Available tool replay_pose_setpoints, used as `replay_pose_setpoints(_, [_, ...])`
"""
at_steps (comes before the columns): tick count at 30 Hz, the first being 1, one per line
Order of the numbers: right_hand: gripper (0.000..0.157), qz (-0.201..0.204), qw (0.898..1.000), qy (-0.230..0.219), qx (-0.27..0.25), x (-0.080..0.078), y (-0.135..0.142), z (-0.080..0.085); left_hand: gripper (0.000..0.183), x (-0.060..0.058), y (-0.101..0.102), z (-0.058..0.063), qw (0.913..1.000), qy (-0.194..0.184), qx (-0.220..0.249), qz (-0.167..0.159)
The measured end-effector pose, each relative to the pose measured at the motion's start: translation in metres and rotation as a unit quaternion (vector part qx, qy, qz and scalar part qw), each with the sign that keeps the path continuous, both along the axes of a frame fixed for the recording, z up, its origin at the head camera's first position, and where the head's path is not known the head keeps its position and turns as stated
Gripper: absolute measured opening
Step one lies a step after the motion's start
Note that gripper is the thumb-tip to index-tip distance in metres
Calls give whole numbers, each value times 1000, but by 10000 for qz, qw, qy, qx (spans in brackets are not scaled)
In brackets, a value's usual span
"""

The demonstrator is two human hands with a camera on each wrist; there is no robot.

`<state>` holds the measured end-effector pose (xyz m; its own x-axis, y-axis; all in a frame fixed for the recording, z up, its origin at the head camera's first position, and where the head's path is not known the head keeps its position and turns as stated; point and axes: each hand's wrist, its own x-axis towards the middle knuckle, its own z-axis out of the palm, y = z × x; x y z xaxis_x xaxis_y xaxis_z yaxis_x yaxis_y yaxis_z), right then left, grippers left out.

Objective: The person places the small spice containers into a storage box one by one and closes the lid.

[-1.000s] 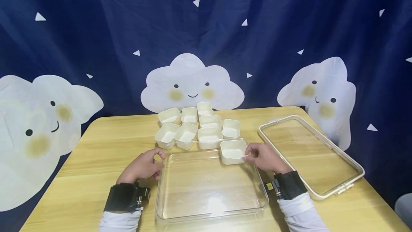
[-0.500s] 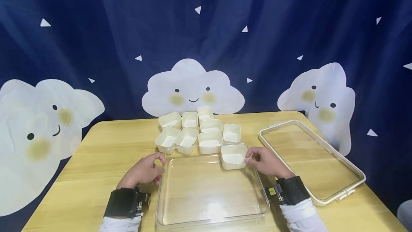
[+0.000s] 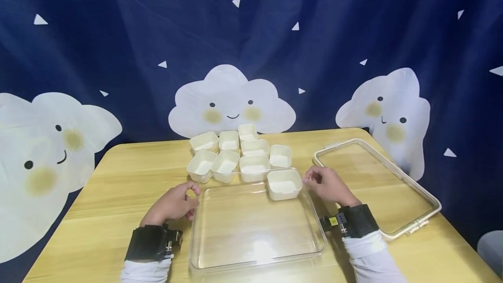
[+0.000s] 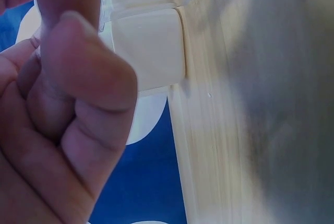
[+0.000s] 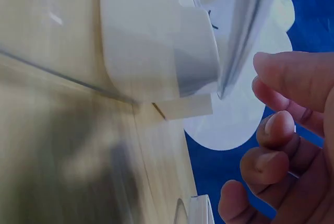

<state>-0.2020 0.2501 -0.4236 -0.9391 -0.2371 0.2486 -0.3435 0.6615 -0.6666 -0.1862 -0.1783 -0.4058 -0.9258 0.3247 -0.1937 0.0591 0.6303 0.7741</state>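
A clear rectangular storage box point(image 3: 255, 230) stands on the table in front of me. One small cream bin point(image 3: 284, 189) sits inside its far right corner; in the right wrist view that bin point(image 5: 151, 41) shows through the clear wall. My left hand point(image 3: 173, 204) holds the box's left rim near the far corner with thumb and index finger, though the exact contact is partly hidden. Just outside the far right corner is my right hand point(image 3: 328, 184), apart from the bin. Its fingers point(image 5: 274, 130) are loosely bent and hold nothing.
Several more small cream bins point(image 3: 255, 167) are grouped behind the box. A cream-framed clear lid point(image 3: 379, 158) lies at the right of the wooden table point(image 3: 102, 213). A dark blue curtain point(image 3: 129, 47) with cloud prints hangs behind the table.
My right hand has let go of the small cream bin and drawn back slightly to the right and up. The bin stays in the box's corner, and my left hand keeps its place.
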Motion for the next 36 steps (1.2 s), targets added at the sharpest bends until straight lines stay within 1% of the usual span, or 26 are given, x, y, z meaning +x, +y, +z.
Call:
replay_pose_setpoints(4, [6,-139,9998,-90,-131,-5,3,3,19,2,-1,2,10000,46,4,52])
replay_pose_setpoints(7, [7,-198,9987,-118,-445,-10,5,6,20,2,0,1,10000,68,-4,48])
replay_pose_setpoints(11, [4,-221,9961,-39,-848,-18,4,9,20,2,0,0,9999,120,-28,31])
replay_pose_setpoints(14, [3,-244,9964,4,-815,-25,5,11,20,2,0,0,9999,150,31,-31])
replay_pose_setpoints(19, [8,-242,9978,-115,-612,-40,8,11,19,2,0,0,9998,156,91,-106])
replay_pose_setpoints(23, [15,39,9970,-411,-657,-51,6,7,19,2,-1,-1,9998,185,90,-69])
replay_pose_setpoints(25, [18,195,9965,-550,-591,-55,6,4,19,2,-2,0,9997,178,128,-77])
replay_pose_setpoints(30, [23,591,9945,-793,-336,-57,7,0,19,3,0,-1,9996,129,233,-79])
replay_pose_setpoints(33, [26,834,9909,-997,-364,-58,8,0,19,3,0,-1,9996,176,199,-62])
replay_pose_setpoints(36, [30,988,9866,-1185,-531,-57,7,-3,18,4,-1,-1,9996,208,148,-91])
